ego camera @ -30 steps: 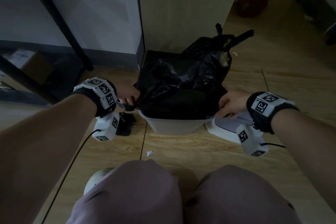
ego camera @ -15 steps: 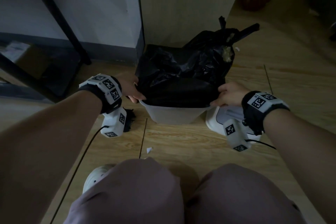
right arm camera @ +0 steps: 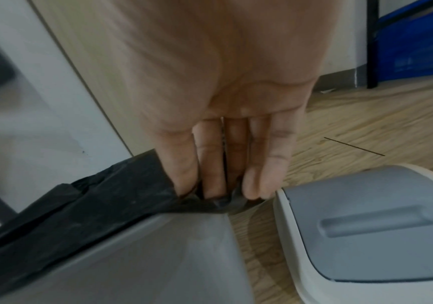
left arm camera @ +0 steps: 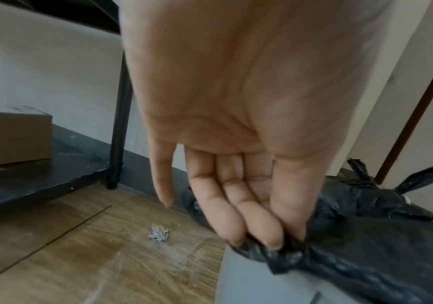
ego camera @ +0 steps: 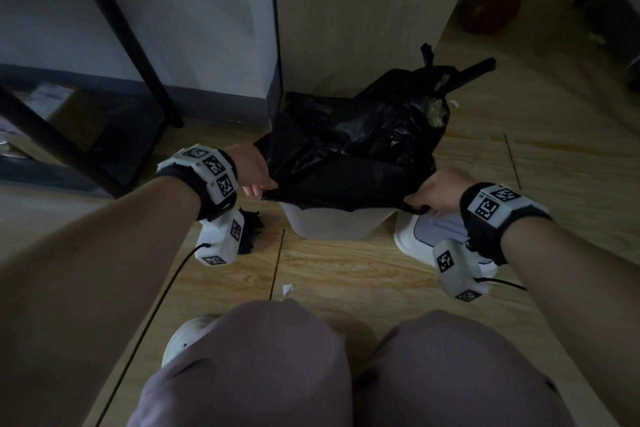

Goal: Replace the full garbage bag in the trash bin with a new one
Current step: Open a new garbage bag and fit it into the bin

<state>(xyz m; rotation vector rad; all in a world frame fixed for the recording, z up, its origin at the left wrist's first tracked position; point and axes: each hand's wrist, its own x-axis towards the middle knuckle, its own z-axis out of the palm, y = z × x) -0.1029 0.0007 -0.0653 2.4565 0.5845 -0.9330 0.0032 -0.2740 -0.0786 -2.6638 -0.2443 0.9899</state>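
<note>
A white trash bin stands on the wood floor before my knees. A new black garbage bag is stretched across its mouth. My left hand pinches the bag's edge at the bin's left rim. My right hand pinches the bag's edge at the right corner of the bin. The full black bag, tied at the top, sits on the floor just behind the bin.
The bin's grey and white lid lies on the floor right of the bin. A black scrap and a crumpled paper bit lie at left. A black shelf frame with a cardboard box stands further left.
Both hands have pulled the new bag's edge outward and down over the bin's near rim. The left hand changed its hold and now pinches the edge at the left rim.
</note>
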